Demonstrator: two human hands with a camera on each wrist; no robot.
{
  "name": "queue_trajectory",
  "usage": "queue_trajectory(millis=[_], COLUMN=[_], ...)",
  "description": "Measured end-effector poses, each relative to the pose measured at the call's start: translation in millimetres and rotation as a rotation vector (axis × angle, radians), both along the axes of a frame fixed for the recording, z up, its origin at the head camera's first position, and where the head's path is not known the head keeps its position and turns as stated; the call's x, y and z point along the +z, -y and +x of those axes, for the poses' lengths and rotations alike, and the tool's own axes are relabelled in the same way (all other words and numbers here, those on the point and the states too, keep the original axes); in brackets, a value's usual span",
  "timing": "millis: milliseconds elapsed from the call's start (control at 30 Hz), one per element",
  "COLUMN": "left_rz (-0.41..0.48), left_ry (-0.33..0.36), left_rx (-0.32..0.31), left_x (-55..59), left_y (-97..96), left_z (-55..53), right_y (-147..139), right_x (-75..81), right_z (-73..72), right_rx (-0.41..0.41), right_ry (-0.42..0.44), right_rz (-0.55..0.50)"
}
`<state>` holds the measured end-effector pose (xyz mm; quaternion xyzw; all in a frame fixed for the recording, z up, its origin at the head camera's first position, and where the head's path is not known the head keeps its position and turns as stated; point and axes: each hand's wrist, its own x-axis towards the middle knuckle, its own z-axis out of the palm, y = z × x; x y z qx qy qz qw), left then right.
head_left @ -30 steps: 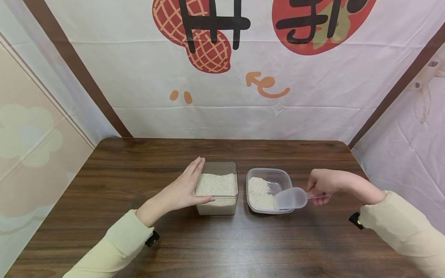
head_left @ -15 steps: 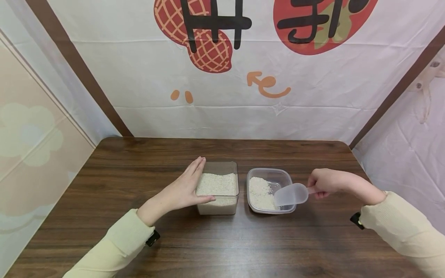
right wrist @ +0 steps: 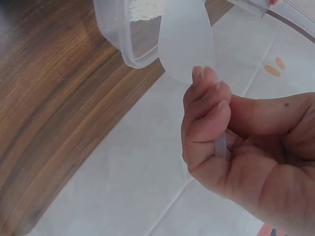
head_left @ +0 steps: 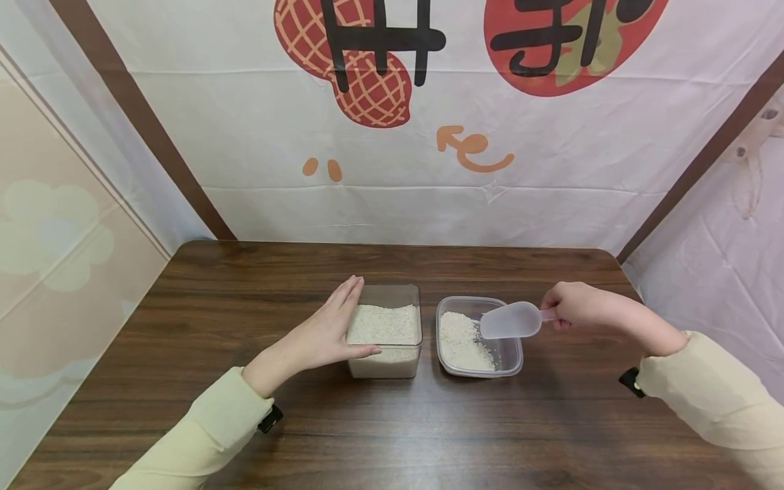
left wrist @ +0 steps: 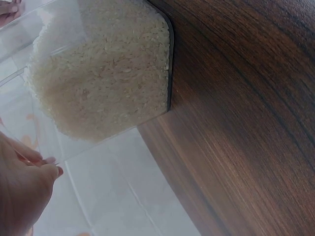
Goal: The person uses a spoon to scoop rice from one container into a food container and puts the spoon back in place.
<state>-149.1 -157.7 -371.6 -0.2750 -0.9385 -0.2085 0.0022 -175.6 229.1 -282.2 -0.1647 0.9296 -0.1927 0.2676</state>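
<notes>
In the head view, a clear square container (head_left: pixel 384 364) of rice stands left of a smaller clear plastic tub (head_left: pixel 480 374) that holds a mound of rice (head_left: pixel 462 344). My left hand (head_left: pixel 324 333) holds the container's left side, thumb along the front and fingers reaching to the back corner. Through its wall the left wrist view shows the rice (left wrist: pixel 106 73) up close. My right hand (head_left: pixel 578 306) grips the handle of a translucent scoop (head_left: pixel 511 320), whose mouth points left over the tub. Curled fingers cover most of that handle in the right wrist view.
Both containers stand on a dark wood-grain table (head_left: pixel 392 435) with rounded back corners. A white printed cloth (head_left: pixel 392 211) hangs behind it, and more fabric closes in both sides.
My right hand has moved away from me, lifting the scoop from the tub's front right toward its back right. More of the rice shows. My left hand has stayed on the container.
</notes>
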Motion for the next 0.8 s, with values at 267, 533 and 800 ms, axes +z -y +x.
queue_trajectory(millis=[267, 533, 800], left_rz=[-0.004, -0.008, -0.006], left_ry=[-0.002, 0.002, 0.000], left_rx=[-0.004, -0.005, -0.004], left_x=[0.6, 0.9, 0.5], left_y=[-0.5, -0.1, -0.1], left_z=[0.0, 0.4, 0.3], right_y=[4, 13, 25], right_x=[12.4, 27.0, 40.6], right_z=[-2.9, -3.4, -4.4], right_rx=[0.019, 0.046, 0.084], right_ry=[-0.028, -0.098, -0.167], right_rz=[0.012, 0.005, 0.010])
